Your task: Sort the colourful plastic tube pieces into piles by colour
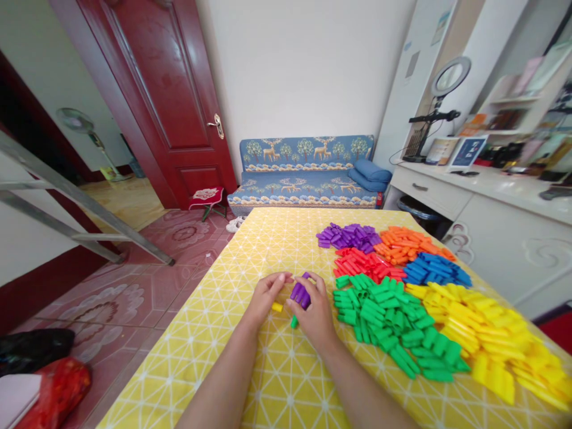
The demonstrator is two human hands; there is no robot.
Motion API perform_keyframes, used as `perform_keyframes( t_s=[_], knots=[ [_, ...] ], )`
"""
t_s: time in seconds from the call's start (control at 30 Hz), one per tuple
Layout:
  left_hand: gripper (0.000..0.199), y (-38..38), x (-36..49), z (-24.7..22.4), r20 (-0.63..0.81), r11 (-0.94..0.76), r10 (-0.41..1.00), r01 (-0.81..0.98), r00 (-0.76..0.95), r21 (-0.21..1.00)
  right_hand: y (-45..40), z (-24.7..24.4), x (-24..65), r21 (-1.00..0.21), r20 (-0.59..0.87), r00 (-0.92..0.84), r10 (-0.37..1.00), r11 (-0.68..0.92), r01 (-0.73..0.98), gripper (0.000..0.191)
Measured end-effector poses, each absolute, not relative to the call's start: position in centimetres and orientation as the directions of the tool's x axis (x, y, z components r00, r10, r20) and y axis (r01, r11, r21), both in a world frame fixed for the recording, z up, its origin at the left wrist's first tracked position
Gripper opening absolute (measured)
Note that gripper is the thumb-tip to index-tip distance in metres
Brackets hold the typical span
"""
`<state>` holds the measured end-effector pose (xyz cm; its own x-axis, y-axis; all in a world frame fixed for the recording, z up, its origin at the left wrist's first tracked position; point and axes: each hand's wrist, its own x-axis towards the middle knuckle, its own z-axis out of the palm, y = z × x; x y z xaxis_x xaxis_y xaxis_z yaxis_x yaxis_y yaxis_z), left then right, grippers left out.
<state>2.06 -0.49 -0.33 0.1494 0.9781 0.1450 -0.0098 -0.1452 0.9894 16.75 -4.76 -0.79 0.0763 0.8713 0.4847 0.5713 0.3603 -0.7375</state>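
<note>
Clearly, the purple pieces (301, 294) are to the left of the green pile (388, 316), in the right hand (316, 305), which is the hand nearer to that pile. Their long axis seems to go away from the body, a little slanted (the fingers cover a part, so this is not fully sure). The right hand is narrow, its thumb and fingers holding these pieces. Farther left from the green pile, the left hand (268, 295) is curved, its fingertips close together; whether it touches the purple pieces, I cannot tell. Between this hand and the pile lies one yellow piece (277, 307).
</note>
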Motion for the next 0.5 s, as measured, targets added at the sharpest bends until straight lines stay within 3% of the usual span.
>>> perform_keyframes(
  t_s=[0.17,0.5],
  knots=[
    [0.04,-1.1,2.31,-0.17,0.185,-0.2,0.92,0.007,0.347,0.98,-4.59,-1.44,16.83,-0.765,0.531,0.088,0.843,0.433,0.477,0.047],
    [0.036,-1.05,2.57,0.12,0.141,-0.149,0.934,-0.001,0.328,0.989,-5.12,-1.24,16.54,-0.749,0.559,-0.009,0.829,0.51,0.422,0.062]
  ],
)
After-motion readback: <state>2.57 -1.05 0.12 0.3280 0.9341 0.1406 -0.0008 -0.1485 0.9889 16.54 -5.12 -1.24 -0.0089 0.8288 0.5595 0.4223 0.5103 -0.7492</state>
